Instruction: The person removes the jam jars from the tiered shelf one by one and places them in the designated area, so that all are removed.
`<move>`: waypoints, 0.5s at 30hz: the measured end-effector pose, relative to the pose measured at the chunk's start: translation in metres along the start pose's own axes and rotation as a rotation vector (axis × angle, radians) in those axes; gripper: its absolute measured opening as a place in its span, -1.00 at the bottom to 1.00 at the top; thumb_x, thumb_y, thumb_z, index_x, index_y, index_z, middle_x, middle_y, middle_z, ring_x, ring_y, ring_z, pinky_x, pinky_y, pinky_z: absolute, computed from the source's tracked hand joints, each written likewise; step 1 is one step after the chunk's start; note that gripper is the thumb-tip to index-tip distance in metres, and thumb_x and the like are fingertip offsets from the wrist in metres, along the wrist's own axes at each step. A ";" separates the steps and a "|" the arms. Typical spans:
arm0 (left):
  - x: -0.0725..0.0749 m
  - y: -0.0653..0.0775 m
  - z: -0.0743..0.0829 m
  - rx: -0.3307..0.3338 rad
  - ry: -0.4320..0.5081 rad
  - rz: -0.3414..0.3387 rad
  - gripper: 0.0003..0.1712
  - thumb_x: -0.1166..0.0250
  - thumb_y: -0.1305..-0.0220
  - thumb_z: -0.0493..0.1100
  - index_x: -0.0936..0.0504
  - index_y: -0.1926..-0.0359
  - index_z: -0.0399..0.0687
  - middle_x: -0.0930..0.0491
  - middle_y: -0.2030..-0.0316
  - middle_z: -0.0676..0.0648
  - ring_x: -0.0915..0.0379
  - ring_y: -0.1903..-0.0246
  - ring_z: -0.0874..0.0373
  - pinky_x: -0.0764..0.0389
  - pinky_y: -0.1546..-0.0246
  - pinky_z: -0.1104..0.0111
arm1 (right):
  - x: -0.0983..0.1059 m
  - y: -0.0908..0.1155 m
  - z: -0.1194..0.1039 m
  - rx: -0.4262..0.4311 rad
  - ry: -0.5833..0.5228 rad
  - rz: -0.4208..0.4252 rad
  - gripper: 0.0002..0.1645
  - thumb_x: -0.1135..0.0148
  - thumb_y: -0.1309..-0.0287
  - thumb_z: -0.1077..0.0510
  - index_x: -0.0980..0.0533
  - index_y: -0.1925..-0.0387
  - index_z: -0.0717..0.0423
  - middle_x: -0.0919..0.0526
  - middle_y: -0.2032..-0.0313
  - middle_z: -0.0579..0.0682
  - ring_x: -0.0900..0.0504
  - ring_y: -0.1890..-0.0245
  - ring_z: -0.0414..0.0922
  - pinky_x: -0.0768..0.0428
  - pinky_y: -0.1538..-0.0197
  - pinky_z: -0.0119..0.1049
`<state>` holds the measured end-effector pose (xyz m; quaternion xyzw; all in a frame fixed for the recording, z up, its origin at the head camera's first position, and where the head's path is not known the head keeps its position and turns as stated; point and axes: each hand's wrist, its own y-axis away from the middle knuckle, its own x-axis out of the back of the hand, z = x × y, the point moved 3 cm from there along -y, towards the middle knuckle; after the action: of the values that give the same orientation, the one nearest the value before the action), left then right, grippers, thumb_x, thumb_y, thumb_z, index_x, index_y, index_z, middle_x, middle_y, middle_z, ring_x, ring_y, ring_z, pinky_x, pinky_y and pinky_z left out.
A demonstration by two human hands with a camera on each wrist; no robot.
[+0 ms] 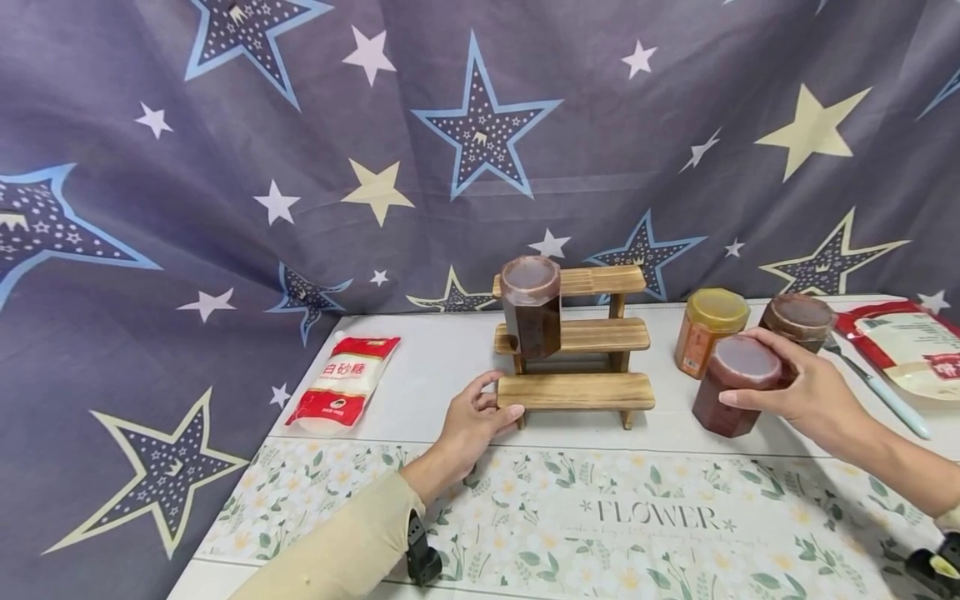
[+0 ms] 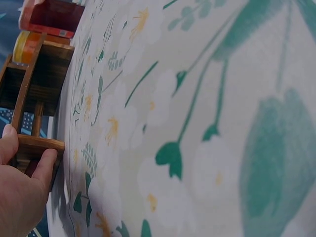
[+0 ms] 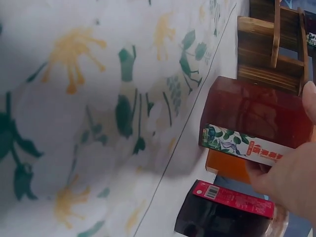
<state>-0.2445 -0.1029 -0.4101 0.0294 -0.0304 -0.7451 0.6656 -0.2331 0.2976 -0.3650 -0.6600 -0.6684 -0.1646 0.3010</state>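
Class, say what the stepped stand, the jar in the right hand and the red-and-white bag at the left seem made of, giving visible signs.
Stepped stand: wood, seemingly smooth; streaked brown grain shows.
Jar: glossy plastic or glass; its translucent red sides leave either possible.
Bag: probably plastic film with a slight sheen, judging by its pillowy, printed surface.

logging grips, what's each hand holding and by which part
The right hand grips the red jar round its upper part; the left hand grips the wooden rack at the left end of its lowest step.
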 end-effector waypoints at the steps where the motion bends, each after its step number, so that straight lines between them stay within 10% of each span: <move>1: 0.000 0.000 0.000 0.002 -0.002 0.000 -0.28 -0.35 -0.17 -0.37 -0.33 -0.34 -0.07 -0.59 0.13 -0.22 -0.58 0.30 0.17 -0.71 0.06 0.25 | 0.000 0.000 0.000 0.001 0.003 0.000 0.02 -0.52 0.05 -0.05 -0.20 -0.38 0.06 -0.42 -0.13 0.19 -0.41 0.22 -0.58 -0.59 0.36 -0.58; 9: 0.000 0.000 -0.001 0.003 -0.002 0.004 -0.29 -0.35 -0.18 -0.37 -0.32 -0.34 -0.08 -0.58 0.12 -0.23 -0.58 0.30 0.17 -0.71 0.05 0.25 | -0.001 0.000 0.000 0.128 0.068 0.036 0.12 -0.59 0.15 0.06 -0.18 -0.40 0.17 -0.45 -0.08 0.34 -0.37 0.23 -0.64 -0.52 0.37 -0.69; 15: 0.000 -0.001 0.000 0.006 0.003 0.002 -0.28 -0.35 -0.18 -0.36 -0.32 -0.34 -0.08 -0.59 0.12 -0.23 -0.58 0.29 0.17 -0.70 0.04 0.24 | 0.003 0.000 -0.009 0.441 0.256 0.133 0.30 -0.67 0.41 -0.03 -0.19 -0.40 0.20 -0.32 -0.19 0.36 -0.43 -0.03 0.03 -0.24 0.16 -0.84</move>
<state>-0.2451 -0.1024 -0.4105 0.0323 -0.0316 -0.7444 0.6662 -0.2311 0.2943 -0.3561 -0.5947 -0.5999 -0.0768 0.5298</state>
